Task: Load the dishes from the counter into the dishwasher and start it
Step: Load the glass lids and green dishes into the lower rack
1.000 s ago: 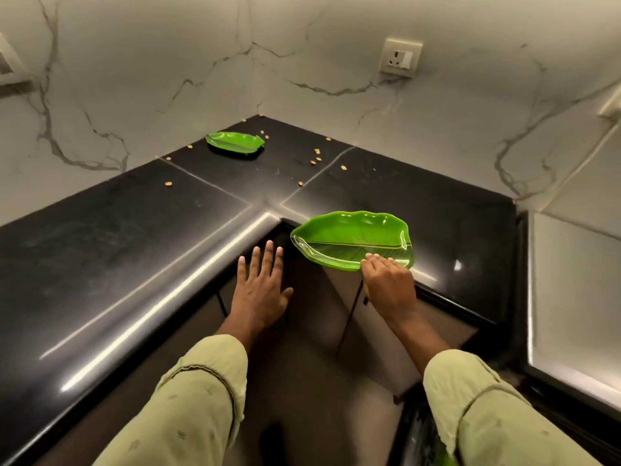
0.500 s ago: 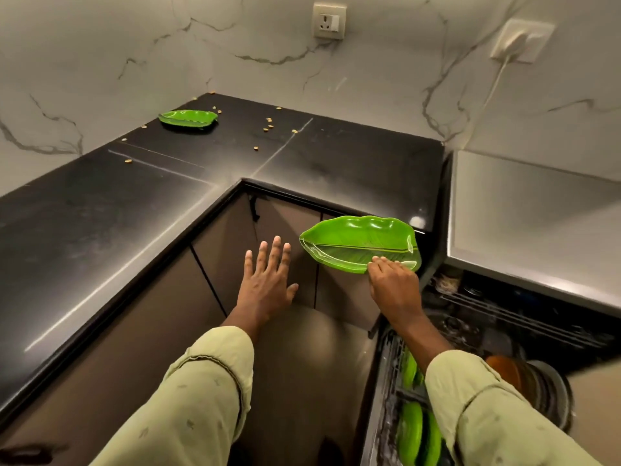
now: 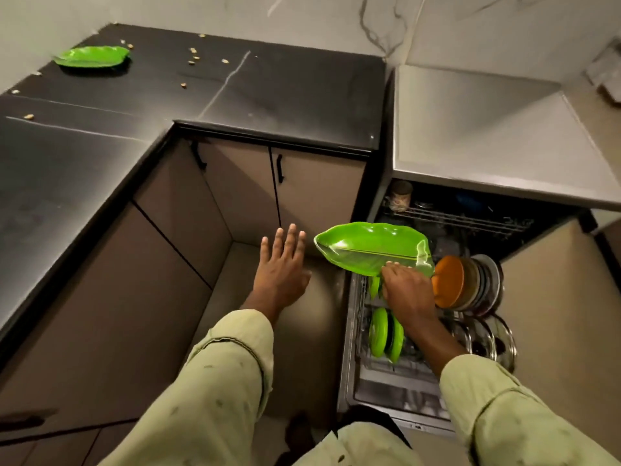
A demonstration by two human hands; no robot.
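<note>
Right hand (image 3: 408, 290): fingers curled over near rim of leaf plate (image 3: 369, 247), pinching it; thumb hidden beneath. Leaf plate held in the air, near level, slight tilt, over the rear of the lower rack (image 3: 361, 317) of the open dishwasher (image 3: 396, 395); no contact seen except with the hand.

Left hand (image 3: 282, 267): empty, palm down, fingers straight and a little spread, in the air left of the leaf plate and apart from it, in front of the cabinet (image 3: 316, 193). Both forearms in pale green sleeves (image 3: 228, 381).

Just right of the right hand: orange plate (image 3: 448, 280) on edge in the lower rack, with steel plates (image 3: 487, 280) on edge close against its right side. Below the right forearm: green plates (image 3: 378, 334) on edge, side by side. Right of these: round steel lids (image 3: 484, 338), partly hidden by the arm.

Further back: upper rack (image 3: 453, 218), dim; cup (image 3: 400, 195) at its left end; other contents too dark to tell.

Beyond: black L-shaped counter (image 3: 285, 92). Second leaf plate (image 3: 90, 57) flat at the far left corner, well apart from both hands. Crumbs (image 3: 193, 58) scattered to its right. Grey steel top (image 3: 487, 136) over the dishwasher.
</note>
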